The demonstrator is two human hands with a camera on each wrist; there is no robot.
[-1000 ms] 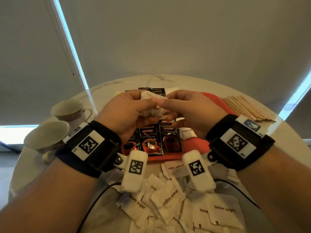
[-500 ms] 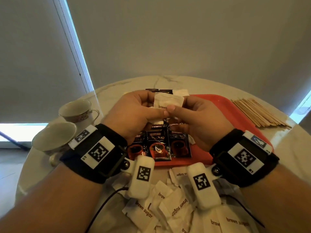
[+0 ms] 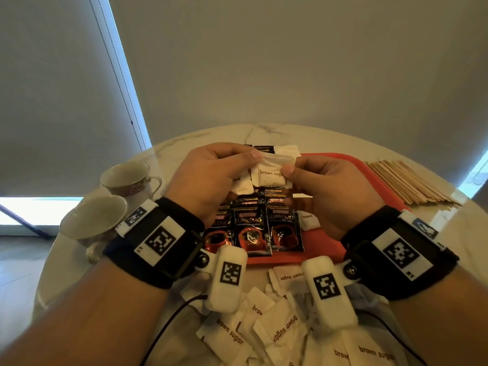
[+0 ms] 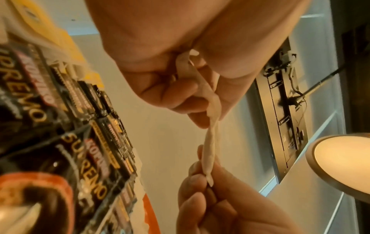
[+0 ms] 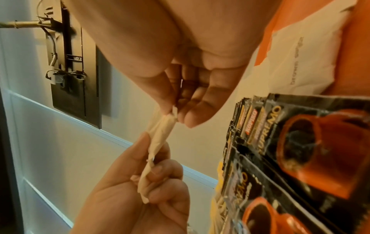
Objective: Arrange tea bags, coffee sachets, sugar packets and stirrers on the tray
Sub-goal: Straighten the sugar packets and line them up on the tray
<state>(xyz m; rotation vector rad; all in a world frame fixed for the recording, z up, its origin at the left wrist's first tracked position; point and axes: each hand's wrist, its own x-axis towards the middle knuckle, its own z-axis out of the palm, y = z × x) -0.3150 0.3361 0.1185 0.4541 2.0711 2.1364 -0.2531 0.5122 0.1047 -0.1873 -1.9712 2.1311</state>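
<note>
Both hands hold one white brown sugar packet [image 3: 272,173] up over the red tray [image 3: 369,178]. My left hand [image 3: 248,165] pinches its left end and also grips more white packets [image 3: 241,185] beneath. My right hand [image 3: 290,172] pinches the right end. The wrist views show the packet [image 4: 210,142] [image 5: 160,139] edge-on, stretched between the two pinches. Black coffee sachets [image 3: 253,228] lie in overlapping rows on the tray's near side, with a sugar packet [image 3: 309,220] beside them. Wooden stirrers [image 3: 412,183] are piled on the table right of the tray.
Several loose brown sugar packets [image 3: 264,326] are heaped on the round marble table [image 3: 184,143] below my wrists. Two teacups [image 3: 126,178] [image 3: 95,220] stand at the table's left edge. A wall-mounted screen [image 4: 280,118] shows beyond the hands.
The white bunch between my hands has become one packet held flat, label towards me. Both hands have drawn slightly apart and sit a little further over the tray.
</note>
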